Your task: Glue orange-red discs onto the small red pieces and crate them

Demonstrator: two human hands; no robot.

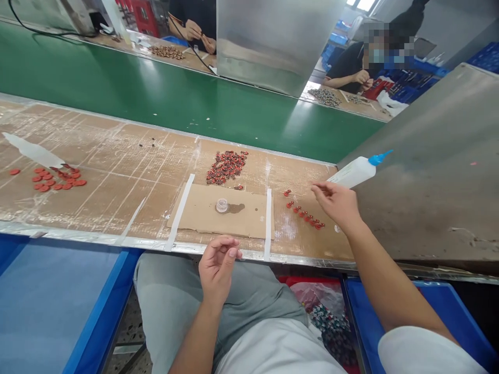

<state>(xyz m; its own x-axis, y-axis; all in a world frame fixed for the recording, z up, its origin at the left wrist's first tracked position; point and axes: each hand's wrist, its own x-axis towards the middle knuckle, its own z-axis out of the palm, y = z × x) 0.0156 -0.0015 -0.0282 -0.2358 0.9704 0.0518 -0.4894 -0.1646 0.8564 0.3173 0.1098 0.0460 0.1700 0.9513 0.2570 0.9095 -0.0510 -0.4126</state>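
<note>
My left hand [218, 267] is at the bench's front edge, palm up. Its fingers are loosely curled and I see nothing in them. My right hand [337, 202] hovers at the right, fingers pointing left and slightly apart, with nothing visible between them. Just behind it is a white bottle [353, 172] with a blue nozzle; its base is hidden by the hand. A slanting row of small red-and-dark parts [306, 215] lies left of that hand. A small clear cup [222, 205] stands on a cardboard pad [202, 213] beside a wet stain.
Behind the pad lies a pile of red-and-black parts [226, 167]. Red discs [58, 179] and a white strip [33, 150] are at left. A green belt [163, 98] runs behind the bench; a metal panel [432, 171] bounds the right. Co-workers sit opposite.
</note>
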